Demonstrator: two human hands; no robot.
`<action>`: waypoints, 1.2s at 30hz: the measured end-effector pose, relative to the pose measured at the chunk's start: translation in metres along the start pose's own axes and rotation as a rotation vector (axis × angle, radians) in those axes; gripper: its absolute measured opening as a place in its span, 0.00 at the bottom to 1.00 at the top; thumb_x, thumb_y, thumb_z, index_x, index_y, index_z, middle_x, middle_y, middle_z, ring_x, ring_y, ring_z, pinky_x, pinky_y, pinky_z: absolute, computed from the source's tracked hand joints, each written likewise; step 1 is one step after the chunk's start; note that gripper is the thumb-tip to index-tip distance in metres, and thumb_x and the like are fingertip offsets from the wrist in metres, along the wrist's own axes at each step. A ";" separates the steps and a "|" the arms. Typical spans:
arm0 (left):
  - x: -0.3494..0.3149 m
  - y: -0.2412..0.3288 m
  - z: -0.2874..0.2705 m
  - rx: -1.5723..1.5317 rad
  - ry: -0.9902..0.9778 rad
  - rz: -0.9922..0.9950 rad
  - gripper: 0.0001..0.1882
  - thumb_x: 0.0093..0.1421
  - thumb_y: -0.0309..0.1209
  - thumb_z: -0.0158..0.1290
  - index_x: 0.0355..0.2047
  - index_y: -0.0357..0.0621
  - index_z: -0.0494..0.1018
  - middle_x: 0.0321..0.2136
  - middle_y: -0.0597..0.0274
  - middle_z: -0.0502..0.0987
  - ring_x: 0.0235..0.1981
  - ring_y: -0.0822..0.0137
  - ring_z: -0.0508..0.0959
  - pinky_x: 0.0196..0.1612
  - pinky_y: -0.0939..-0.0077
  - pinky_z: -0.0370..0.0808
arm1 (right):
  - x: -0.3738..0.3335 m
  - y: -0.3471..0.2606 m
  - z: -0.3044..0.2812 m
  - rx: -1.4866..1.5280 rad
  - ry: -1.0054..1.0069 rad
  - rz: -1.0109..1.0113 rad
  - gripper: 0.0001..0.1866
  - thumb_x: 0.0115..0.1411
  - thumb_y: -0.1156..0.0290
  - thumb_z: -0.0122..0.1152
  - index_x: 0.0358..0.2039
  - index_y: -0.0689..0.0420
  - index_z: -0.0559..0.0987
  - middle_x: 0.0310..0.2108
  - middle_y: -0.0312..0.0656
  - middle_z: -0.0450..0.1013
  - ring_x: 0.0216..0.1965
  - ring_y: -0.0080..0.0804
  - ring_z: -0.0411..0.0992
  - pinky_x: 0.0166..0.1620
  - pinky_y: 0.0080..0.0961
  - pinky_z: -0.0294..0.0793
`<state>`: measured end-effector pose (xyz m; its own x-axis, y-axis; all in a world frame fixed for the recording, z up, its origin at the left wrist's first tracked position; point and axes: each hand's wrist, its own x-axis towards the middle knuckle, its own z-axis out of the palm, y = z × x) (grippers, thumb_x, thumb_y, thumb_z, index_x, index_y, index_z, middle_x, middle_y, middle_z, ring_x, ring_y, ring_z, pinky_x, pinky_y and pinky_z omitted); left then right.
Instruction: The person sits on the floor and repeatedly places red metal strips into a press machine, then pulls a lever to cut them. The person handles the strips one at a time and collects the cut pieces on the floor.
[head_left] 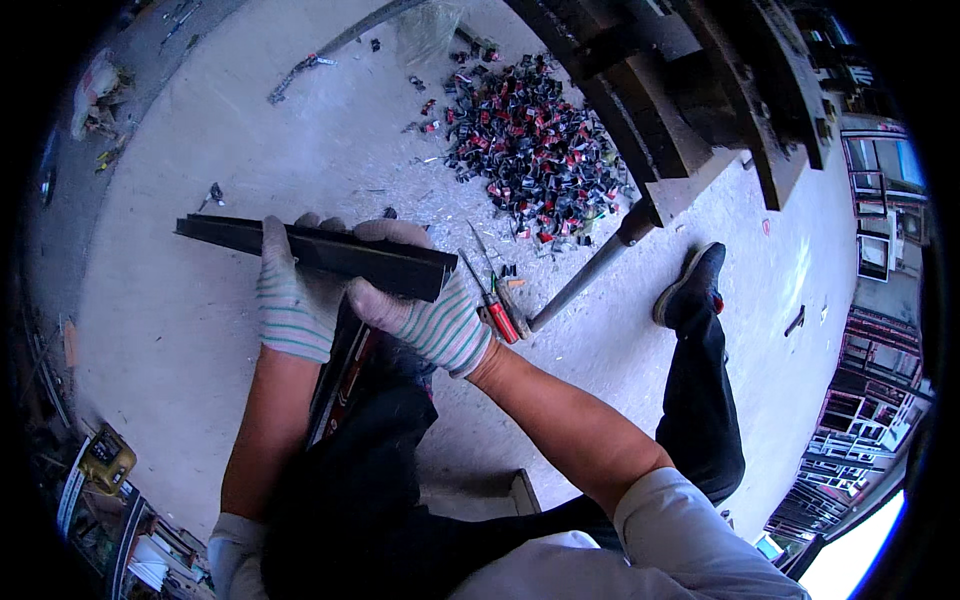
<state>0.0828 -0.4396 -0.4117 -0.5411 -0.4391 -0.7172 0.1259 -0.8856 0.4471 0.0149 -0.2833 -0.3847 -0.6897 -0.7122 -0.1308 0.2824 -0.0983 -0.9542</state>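
Seated above a pale concrete floor (190, 340), a person in white knit gloves (445, 330) with green stripes holds a black profile bar (335, 253) in both hands, as I see it from my remote post. The left hand (290, 290) is closed around the bar left of its middle, its thumb across the near face and its fingertips curled at the far edge. The right hand (410, 290) grips near the right end, the thumb pressed to the lower edge and the fingers bent over the top; the bar hides part of both grips from me. The bar slopes across the view, its left end higher than its right, above the dark-trousered left leg (375, 430).

Beyond it I see a broad heap of small black and red pieces (540, 150). Between heap and person, a red-handled screwdriver (500, 317) lies just beside a second slim tool (515, 308). A gray pipe (585, 280) slants close by from a dark machine frame (640, 110), and to its right rests a dark shoe (692, 285). Dark rectangular frames (868, 385) line the far right; at lower left sits a yellow object (107, 458) whose kind I cannot tell.
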 end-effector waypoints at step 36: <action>0.008 0.070 -0.012 1.781 0.073 0.926 0.21 0.66 0.47 0.55 0.40 0.36 0.75 0.30 0.51 0.78 0.30 0.61 0.77 0.36 0.66 0.76 | 0.132 -0.075 -0.066 0.113 0.407 0.074 0.26 0.60 0.45 0.67 0.38 0.57 0.74 0.25 0.40 0.75 0.17 0.27 0.73 0.19 0.21 0.73</action>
<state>0.0969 -0.5068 -0.3925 -0.7746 -0.6325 0.0016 -0.5396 0.6621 0.5201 -0.1411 -0.3238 -0.3481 -0.8655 -0.3898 -0.3147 0.3964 -0.1488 -0.9059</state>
